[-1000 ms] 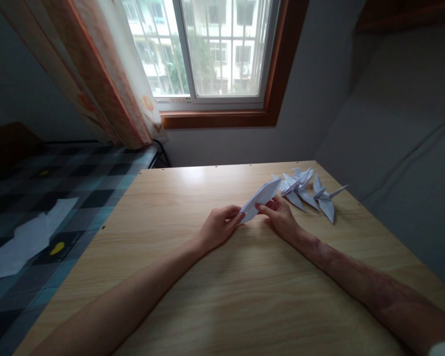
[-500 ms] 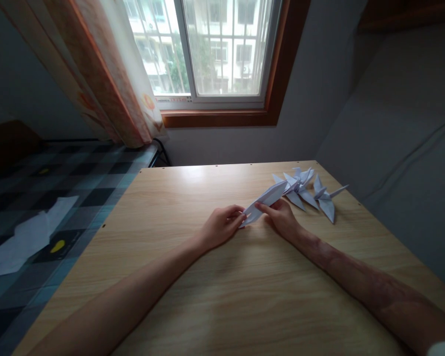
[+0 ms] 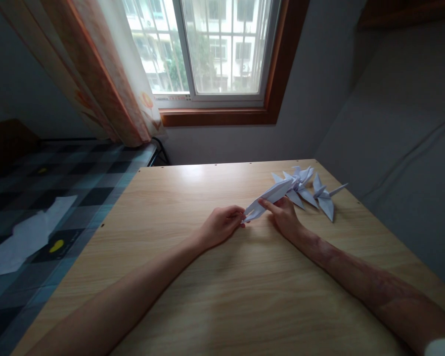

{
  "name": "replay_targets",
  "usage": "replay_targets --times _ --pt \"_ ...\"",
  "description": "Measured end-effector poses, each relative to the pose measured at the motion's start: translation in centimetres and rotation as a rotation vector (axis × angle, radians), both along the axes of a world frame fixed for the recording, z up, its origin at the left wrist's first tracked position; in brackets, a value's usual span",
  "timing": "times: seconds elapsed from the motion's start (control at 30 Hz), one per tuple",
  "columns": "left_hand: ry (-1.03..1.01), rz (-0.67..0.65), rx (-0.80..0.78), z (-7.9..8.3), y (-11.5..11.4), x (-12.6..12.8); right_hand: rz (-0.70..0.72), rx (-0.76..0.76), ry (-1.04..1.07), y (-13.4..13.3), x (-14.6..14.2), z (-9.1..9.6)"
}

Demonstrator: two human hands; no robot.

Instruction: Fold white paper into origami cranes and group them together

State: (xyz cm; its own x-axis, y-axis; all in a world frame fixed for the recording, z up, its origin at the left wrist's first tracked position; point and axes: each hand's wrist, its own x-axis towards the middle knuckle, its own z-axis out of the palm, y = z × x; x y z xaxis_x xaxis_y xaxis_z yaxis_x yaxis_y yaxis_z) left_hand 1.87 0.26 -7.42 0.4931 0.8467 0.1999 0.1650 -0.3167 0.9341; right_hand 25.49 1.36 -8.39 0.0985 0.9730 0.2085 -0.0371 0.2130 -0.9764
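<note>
A long, narrow folded piece of white paper (image 3: 272, 195) lies slanted on the wooden table (image 3: 222, 287), pointing up and to the right. My left hand (image 3: 220, 226) pinches its near end with curled fingers. My right hand (image 3: 285, 216) presses on the paper's middle with a fingertip, the other fingers bent beside it. Just beyond the paper's far tip rest several finished white paper cranes (image 3: 311, 190).
A checked blue bedspread (image 3: 59, 198) with loose white paper sheets (image 3: 25, 240) lies left of the table. A window (image 3: 207, 49) with an orange patterned curtain (image 3: 107, 74) is behind. A grey wall (image 3: 400, 138) runs along the table's right edge.
The folded paper has come down flatter on the table and narrowed. My right hand's fingertip has slid up along it; my left hand has stayed at the near end.
</note>
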Motion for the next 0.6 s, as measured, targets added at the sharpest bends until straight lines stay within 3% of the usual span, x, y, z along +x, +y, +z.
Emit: replay_targets --times 0.17,0.4,0.6 --pt "-0.021 -0.043 -0.015 0.6 -0.4 -0.1 -0.015 0.013 -0.02 0.0 0.2 0.0" --pt "-0.142 -0.146 -0.202 0.9 0.2 -0.4 0.015 0.02 0.091 0.5 0.3 -0.9" --pt "-0.174 -0.165 -0.273 1.1 0.9 -0.5 0.058 0.016 0.126 0.7 0.4 -1.3"
